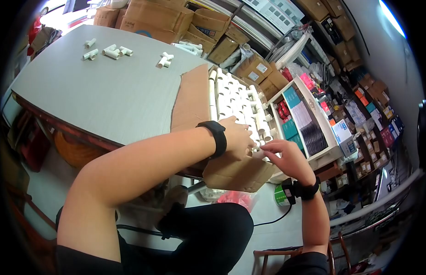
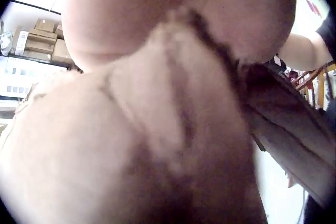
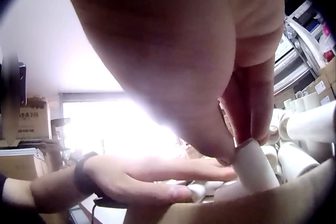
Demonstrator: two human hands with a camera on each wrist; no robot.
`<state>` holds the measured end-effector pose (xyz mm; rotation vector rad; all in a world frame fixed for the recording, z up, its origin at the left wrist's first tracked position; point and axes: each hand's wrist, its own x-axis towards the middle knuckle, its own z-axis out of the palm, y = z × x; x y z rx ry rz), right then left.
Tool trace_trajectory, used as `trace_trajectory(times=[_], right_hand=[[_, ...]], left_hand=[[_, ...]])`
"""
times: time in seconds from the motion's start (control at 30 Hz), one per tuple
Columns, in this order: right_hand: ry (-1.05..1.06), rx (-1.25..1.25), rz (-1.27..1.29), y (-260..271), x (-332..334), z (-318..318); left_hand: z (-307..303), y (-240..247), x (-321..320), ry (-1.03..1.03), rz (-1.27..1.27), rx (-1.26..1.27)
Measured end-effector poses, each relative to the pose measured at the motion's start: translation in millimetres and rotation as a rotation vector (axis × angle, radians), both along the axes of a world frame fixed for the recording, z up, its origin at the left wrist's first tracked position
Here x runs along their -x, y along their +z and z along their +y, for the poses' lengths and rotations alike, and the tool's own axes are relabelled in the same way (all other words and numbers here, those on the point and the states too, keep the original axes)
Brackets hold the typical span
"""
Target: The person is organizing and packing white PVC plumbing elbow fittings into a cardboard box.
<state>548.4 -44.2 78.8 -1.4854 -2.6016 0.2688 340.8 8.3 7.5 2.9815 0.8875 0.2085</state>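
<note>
A cardboard carton (image 1: 238,174) packed with rows of white plastic pipe fittings (image 1: 225,96) stands at the table's near right corner, flaps folded out. My right hand (image 1: 288,158) is over its near right end. In the right wrist view the thumb and fingers pinch the end of a white pipe fitting (image 3: 256,167), which tilts among the others. Across the near fittings lies my left hand (image 1: 236,140), its fingers fairly straight in the right wrist view. Skin and a blurred brown cardboard edge fill most of the left wrist view, hiding the left fingertips there.
Several loose white tee fittings (image 1: 111,52) lie on the far part of the grey table (image 1: 98,96), with a small cluster (image 1: 164,60) nearer the carton. A wooden drawer tray (image 1: 309,114) of boxes is on the right. A green can (image 1: 281,196) stands below the right wrist.
</note>
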Motion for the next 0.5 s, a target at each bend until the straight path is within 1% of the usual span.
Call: trace_trajectory(times=[0.1, 0.23, 0.27, 0.3, 0.33, 0.37, 0.4, 0.43, 0.47, 0.5], right_hand=[[0.040, -0.097, 0.027, -8.9, -3.7, 1.4], [-0.032, -0.112, 0.078, -9.5, -9.0, -5.0], [-0.061, -0.129, 0.133, -11.3, -12.2, -4.4], [-0.116, -0.116, 0.206, -9.7, -12.2, -6.6], [-0.130, -0.138, 0.243, -8.6, -14.5, -6.5], [-0.147, -0.160, 0.281, -8.6, -17.8, -4.9], [-0.180, -0.207, 0.345, -11.1, -20.4, -3.5], [-0.208, -0.243, 0.411, -13.8, -23.0, -2.2], [-0.236, -0.282, 0.435, -15.0, -24.9, -1.3], [-0.261, -0.323, 0.456, -15.8, -26.4, 0.3]], left_hand=[[-2.4, -3.3, 1.6, -0.033, -0.083, -0.023], [-11.1, -0.7, 12.2, -0.051, -0.140, -0.114], [-14.8, 3.9, 17.6, -0.034, -0.098, -0.112], [-19.1, 2.4, 25.9, -0.049, -0.155, -0.137], [-24.7, 4.2, 36.8, -0.063, -0.184, -0.106], [-29.8, 4.8, 48.8, -0.095, -0.231, -0.128], [-33.9, 10.7, 62.0, -0.124, -0.243, -0.037], [-37.0, 9.9, 75.5, -0.130, -0.291, -0.040], [-39.5, 19.8, 87.5, -0.094, -0.206, 0.037], [-38.2, 19.7, 98.0, -0.060, -0.217, 0.048]])
